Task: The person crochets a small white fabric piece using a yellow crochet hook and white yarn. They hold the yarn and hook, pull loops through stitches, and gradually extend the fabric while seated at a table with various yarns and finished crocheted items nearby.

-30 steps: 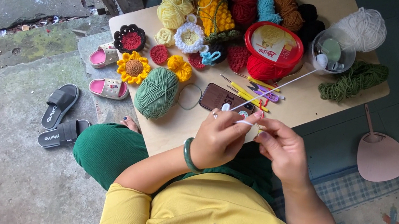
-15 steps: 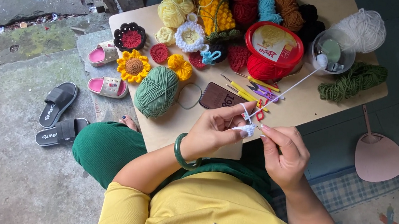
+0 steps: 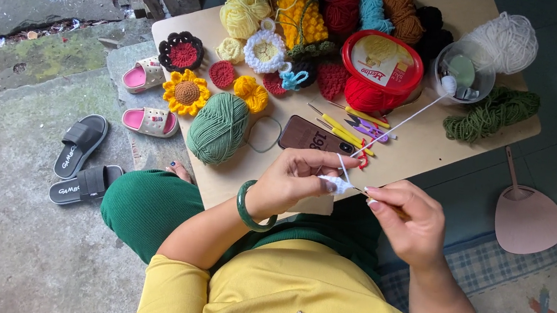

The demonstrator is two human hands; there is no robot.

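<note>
Lowered left hand (image 3: 290, 179) half-hides white crochet piece (image 3: 336, 184).

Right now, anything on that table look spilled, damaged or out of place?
Nothing stands out. The left hand pinches a small white crochet piece, the right hand works beside it. The white strand runs taut to the clear tub. The green yarn ball lies intact.

soft even daylight, faint shadows, sharp focus, slight wide-angle bend at edges
</note>
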